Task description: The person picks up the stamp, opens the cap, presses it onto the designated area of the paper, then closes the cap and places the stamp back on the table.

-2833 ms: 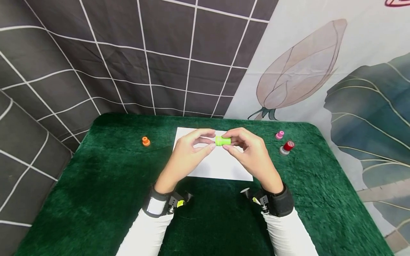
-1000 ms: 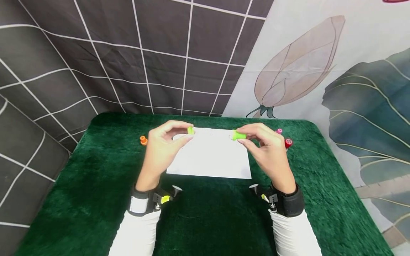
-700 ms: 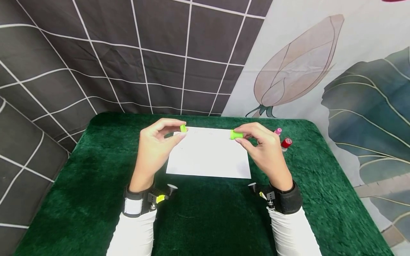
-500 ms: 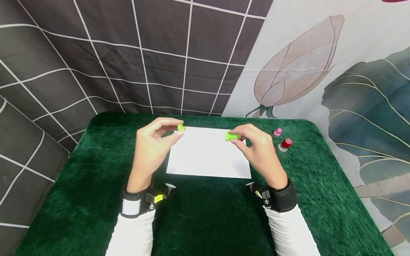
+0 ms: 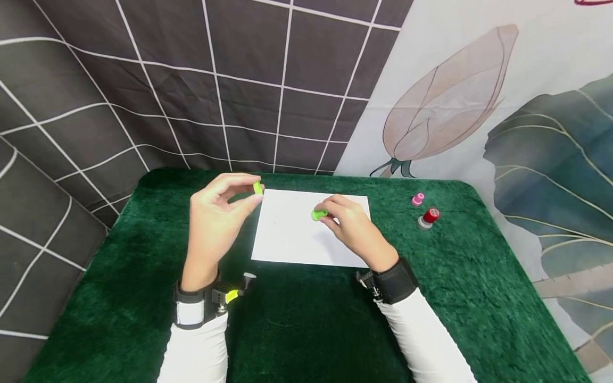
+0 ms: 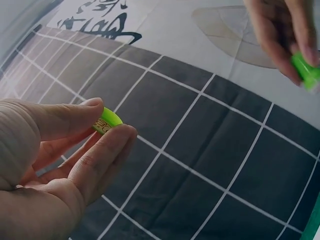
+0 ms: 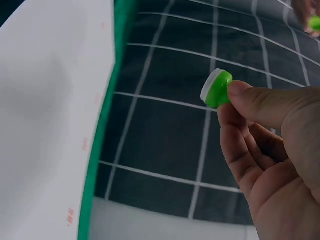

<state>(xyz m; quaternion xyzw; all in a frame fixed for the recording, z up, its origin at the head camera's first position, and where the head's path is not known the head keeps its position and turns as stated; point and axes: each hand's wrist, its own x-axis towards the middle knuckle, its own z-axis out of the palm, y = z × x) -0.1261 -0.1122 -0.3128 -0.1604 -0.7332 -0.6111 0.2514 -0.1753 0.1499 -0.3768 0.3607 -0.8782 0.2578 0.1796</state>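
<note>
Green stamp [image 5: 318, 215] over white paper [image 5: 297, 239], green cap [image 5: 257, 188] held apart

Clock read from the paper's centre, 12 at the far edge.

Right hand [image 5: 349, 223]: pinches the green stamp between thumb and fingers, above the paper a little toward 12. White end points away from the fingers; right wrist view shows stamp and sheet apart.

Left hand [image 5: 217, 215]: at 9 to 10 o'clock, pinching the green cap by thumb and fingertips. Cap sits at 10, just beside the far corner of the sheet. Printed marking on it, too small to read.

Paper: faint red marks [image 7: 70, 217] near one edge.

Small pink stamp [image 5: 417, 199] between 2 and 3, upright; red-topped stamp [image 5: 431, 215] with pale base at 3, near the pink one. Both on the tabletop [image 5: 297, 330], covered in green plush. Beyond at 12, a dark grid-patterned curtain [image 5: 249, 106]. White sleeves [image 5: 423, 332] come in from 5 and 8, a black band [image 5: 395, 282] at each wrist.
</note>
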